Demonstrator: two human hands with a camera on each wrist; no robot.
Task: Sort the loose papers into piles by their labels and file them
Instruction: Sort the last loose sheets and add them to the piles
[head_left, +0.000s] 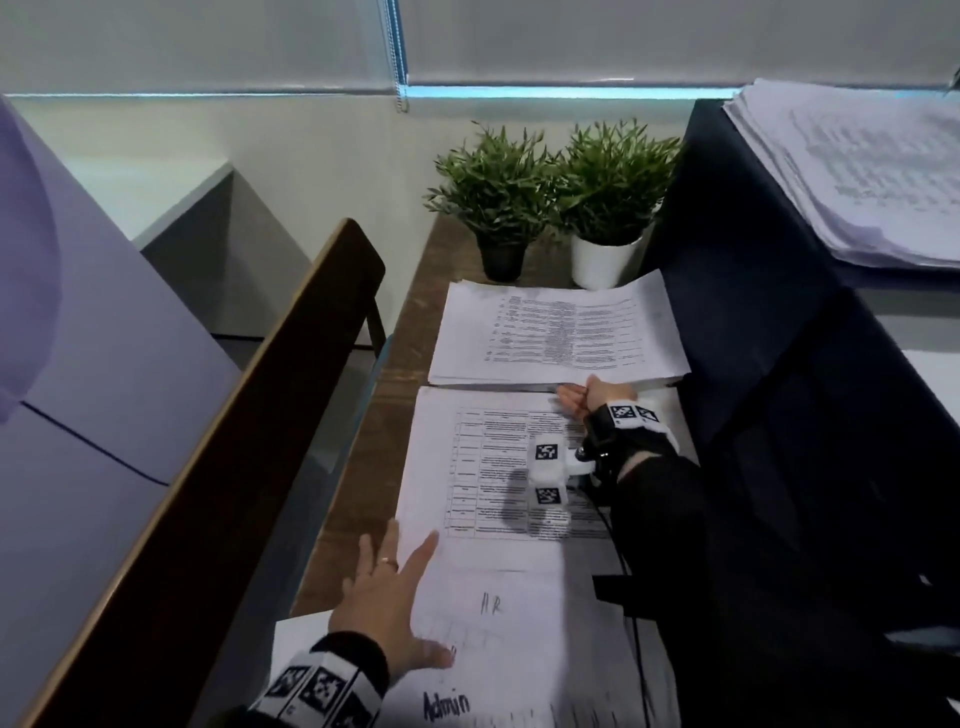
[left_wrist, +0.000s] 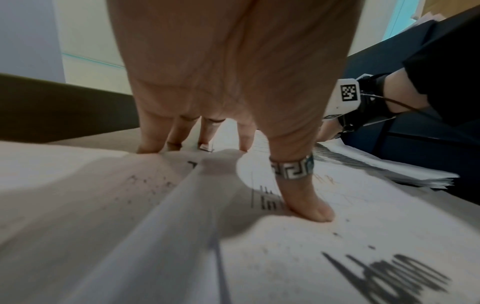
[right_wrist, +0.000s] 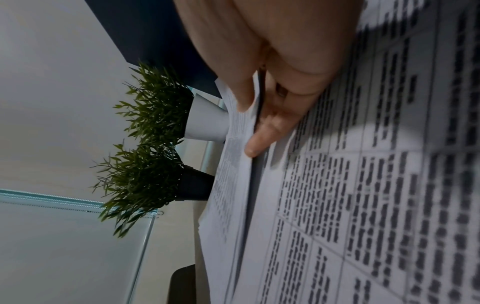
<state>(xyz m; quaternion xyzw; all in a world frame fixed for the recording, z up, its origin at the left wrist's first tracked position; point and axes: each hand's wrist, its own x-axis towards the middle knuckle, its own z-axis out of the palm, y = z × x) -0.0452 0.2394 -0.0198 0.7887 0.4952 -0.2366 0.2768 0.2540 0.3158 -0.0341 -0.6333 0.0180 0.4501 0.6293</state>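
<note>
Three paper piles lie in a row on a narrow wooden table (head_left: 363, 493). The far pile (head_left: 558, 332) and the middle pile (head_left: 483, 467) show printed tables. The near pile (head_left: 498, 613) bears a handwritten "HR"; a sheet marked "Admin" (head_left: 447, 706) lies at the bottom edge. My left hand (head_left: 405, 587) (left_wrist: 279, 179) presses flat, fingers spread, on the near pile's left side. My right hand (head_left: 574, 397) (right_wrist: 250, 127) pinches the far pile's (right_wrist: 233, 164) near edge, thumb on top and fingers underneath, above the middle pile (right_wrist: 363, 185).
A black-potted plant (head_left: 501, 260) and a white-potted plant (head_left: 602, 260) stand behind the far pile. A dark blue cabinet (head_left: 753, 312) walls the right side, with a thick paper stack (head_left: 857, 171) on top. A brown wooden board (head_left: 234, 441) slants along the left.
</note>
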